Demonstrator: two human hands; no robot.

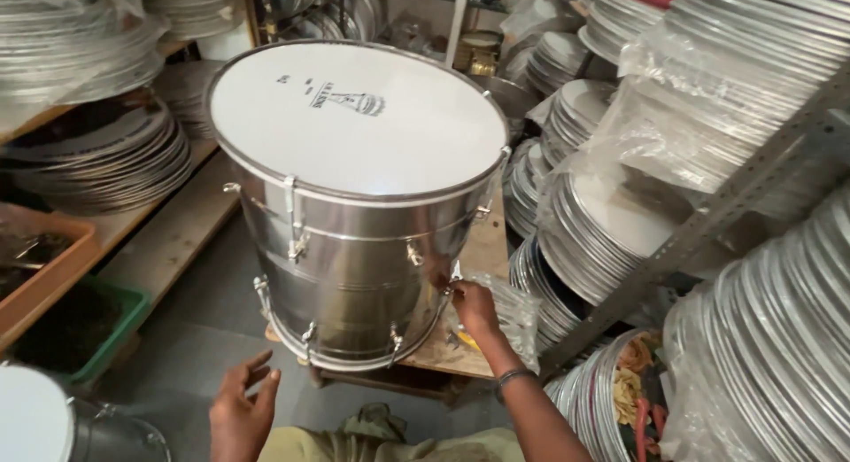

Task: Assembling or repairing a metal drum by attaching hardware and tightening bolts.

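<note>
The steel drum stands upright on a low wooden platform, its white head facing up, straight ahead of your fingers and a little above them. Your right hand is at the drum's lower right side, fingertips touching or nearly touching a tension rod near the bottom hoop. The fingers are curled close together there, pinched around something small, though what exactly sits between them is too small to tell.

Judging from that, the step in hand is work on the lower lug fittings. Keep your wrist low and your fingertips square to the rod so the part does not slip, and steady the shell with your other hand if it starts to rock on the platform.

Your left hand hangs free below and to the left of the drum, fingers spread and relaxed, holding nothing and touching nothing.

Just beyond your right fingers lies a crumpled clear plastic bag. Further right, stacks of hooped drum heads lean against a metal shelf frame. Left of your left hand sits a green crate.
</note>
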